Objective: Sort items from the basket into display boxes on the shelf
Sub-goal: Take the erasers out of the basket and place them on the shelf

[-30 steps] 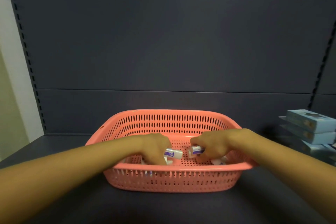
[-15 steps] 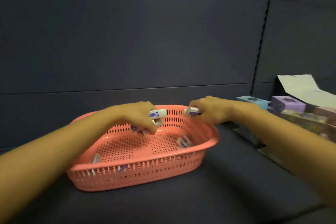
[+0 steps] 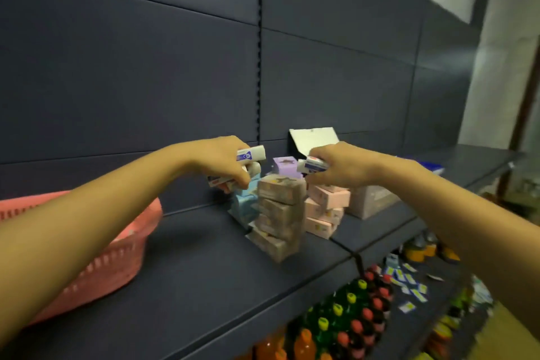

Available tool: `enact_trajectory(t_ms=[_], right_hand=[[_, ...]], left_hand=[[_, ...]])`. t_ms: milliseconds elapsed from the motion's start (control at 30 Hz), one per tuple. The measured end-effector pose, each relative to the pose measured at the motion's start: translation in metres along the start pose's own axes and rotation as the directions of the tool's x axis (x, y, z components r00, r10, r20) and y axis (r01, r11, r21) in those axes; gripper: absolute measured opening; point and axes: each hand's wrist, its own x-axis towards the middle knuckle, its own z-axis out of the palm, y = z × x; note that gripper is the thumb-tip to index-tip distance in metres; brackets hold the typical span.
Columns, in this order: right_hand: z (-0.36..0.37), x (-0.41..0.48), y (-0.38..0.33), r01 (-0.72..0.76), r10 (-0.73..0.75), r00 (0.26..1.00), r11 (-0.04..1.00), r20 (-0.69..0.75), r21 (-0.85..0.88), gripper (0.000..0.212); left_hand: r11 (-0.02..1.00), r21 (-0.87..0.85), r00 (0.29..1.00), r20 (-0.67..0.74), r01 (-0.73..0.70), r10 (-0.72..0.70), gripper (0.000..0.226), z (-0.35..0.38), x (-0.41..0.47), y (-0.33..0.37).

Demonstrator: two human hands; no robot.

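Observation:
My left hand [image 3: 226,162] is closed on several small white erasers [image 3: 252,154] with blue and purple sleeves, held above a stack of light blue boxes [image 3: 245,205]. My right hand [image 3: 340,165] grips another white eraser [image 3: 312,165] just above the pink boxes [image 3: 328,199]. The pink basket [image 3: 115,260] sits at the left on the dark shelf [image 3: 204,272], partly behind my left forearm. An open display box with a raised white flap [image 3: 314,137] stands behind my right hand; its inside is hidden.
Stacks of beige boxes [image 3: 279,213], a purple box [image 3: 285,165] and a larger pale pink carton [image 3: 372,200] crowd the middle of the shelf. On the lower shelf are bottles with coloured caps [image 3: 350,316] and small packets [image 3: 409,286]. A dark back panel rises behind.
Both hands lifted out of the basket with erasers and moved right over the stacked boxes. The view swung right, leaving the basket at the left edge.

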Motion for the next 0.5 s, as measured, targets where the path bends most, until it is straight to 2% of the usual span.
enact_trajectory(t_ms=[267, 500], right_hand=[[-0.006, -0.069, 0.176, -0.254, 0.253, 0.967, 0.967, 0.018, 0.027, 0.028], [0.008, -0.092, 0.275, -0.374, 0.374, 0.927, 0.927, 0.002, 0.038, 0.031]], left_hand=[[0.991, 0.096, 0.995, 0.015, -0.096, 0.095, 0.015, 0.076, 0.086, 0.126], [0.974, 0.133, 0.983, 0.032, -0.184, 0.181, 0.022, 0.124, 0.157, 0.192]])
